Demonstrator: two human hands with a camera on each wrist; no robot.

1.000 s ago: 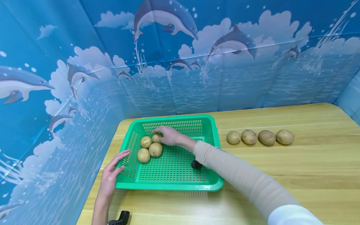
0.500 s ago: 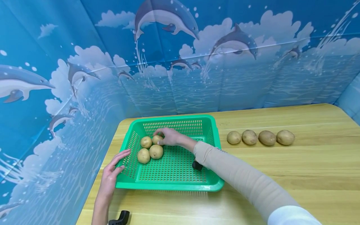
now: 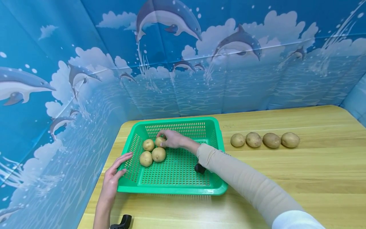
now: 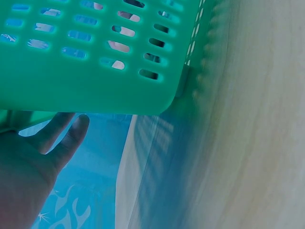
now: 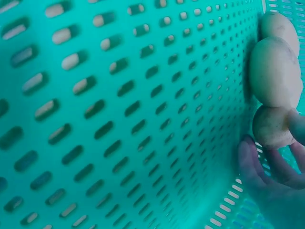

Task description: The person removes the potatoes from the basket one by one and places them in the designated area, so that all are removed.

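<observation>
In the head view, several tan potatoes sit at the left end of a green plastic basket (image 3: 171, 190). My right hand (image 3: 173, 139) reaches in and holds the back right potato (image 3: 159, 142), thumb on its near side and fingers round the far side. Beside that lie three more: a back left potato (image 3: 148, 145), a front left potato (image 3: 146, 158) and a larger potato (image 3: 159, 154). My left hand (image 3: 111, 178) rests on the basket's left rim, fingers and thumb reaching over it. The right wrist view shows my thumb (image 5: 298, 125) against the held potato (image 5: 271, 126).
To the right of the basket, several potatoes stand in a row, ending in an oval potato (image 3: 290, 140), on the wooden table (image 3: 286, 178). A dolphin-print curtain (image 3: 183, 92) hangs behind and at the left. Black wrist mounts show on both arms.
My right thumb has come into view on the near side of the potato, and the hand has shifted slightly. The left hand stays on the rim.
</observation>
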